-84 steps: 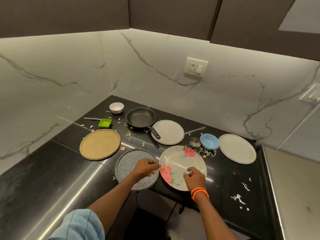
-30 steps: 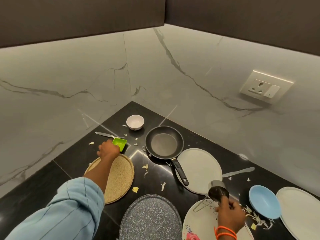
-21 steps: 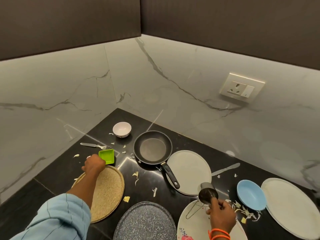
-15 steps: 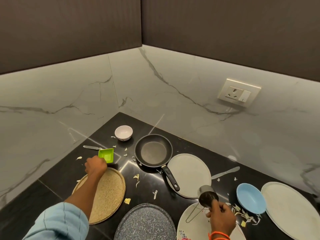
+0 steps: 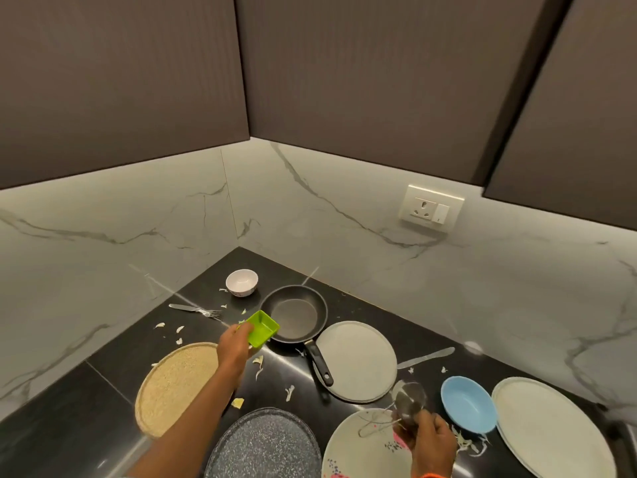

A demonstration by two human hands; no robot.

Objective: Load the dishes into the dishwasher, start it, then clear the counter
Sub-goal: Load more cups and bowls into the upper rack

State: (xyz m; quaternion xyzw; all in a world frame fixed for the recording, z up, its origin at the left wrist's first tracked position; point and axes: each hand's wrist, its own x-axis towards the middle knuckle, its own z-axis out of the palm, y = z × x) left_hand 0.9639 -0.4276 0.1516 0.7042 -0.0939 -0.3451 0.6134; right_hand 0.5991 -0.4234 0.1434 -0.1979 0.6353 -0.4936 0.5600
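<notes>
The left hand (image 5: 234, 346) has the small green square dish (image 5: 262, 328) pinched by its near edge, lifted off the black worktop (image 5: 103, 367) and tilted, right at the near rim of the black frying pan (image 5: 294, 313). Over on the other side, the right hand (image 5: 432, 439) is wrapped around a small steel cup (image 5: 409, 399), holding it tipped on its side above the floral plate (image 5: 362, 443), where a thin wire piece (image 5: 375, 426) lies; what that piece is, hard to tell. An orange band (image 5: 435, 475) shows at that wrist. The pan's handle (image 5: 320, 362) runs down over the edge of a pale round plate (image 5: 358, 360). A fork (image 5: 196, 309) sits on the worktop to the left of the green dish, and a small white bowl (image 5: 242, 282) stands back in the corner near the marble wall. A round woven mat (image 5: 175, 384) lies under the left forearm, and beside it, at the front, a speckled grey plate (image 5: 265, 446). A knife (image 5: 425, 357) lies past the pale plate, a blue bowl (image 5: 468, 403) sits next to the cup, and a large white plate (image 5: 551, 432) fills the right edge. Scraps of food (image 5: 289, 393) dot the worktop, with a heap beside the right hand. A wall socket (image 5: 431, 208) is up on the marble.
</notes>
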